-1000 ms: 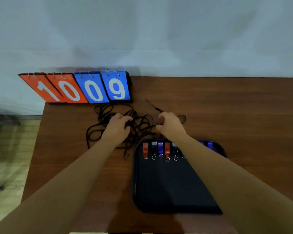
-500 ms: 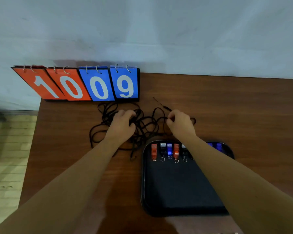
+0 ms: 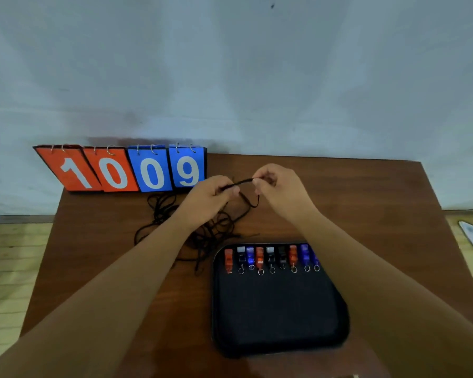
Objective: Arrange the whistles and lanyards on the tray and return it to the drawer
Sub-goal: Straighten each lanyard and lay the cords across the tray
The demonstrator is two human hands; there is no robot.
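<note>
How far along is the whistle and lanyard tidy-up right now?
Done: the whistles sit in a row at the far edge of the tray. In hand: the left hand and right hand pinch one black lanyard above the tangle on the table. Left: no lanyard is on the tray yet, and the tray must go to a drawer, not in view.

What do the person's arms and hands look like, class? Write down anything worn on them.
The left arm and right arm are bare, with no sleeves in view. The left hand and right hand wear no gloves; no watch, bracelet or ring is visible.
</note>
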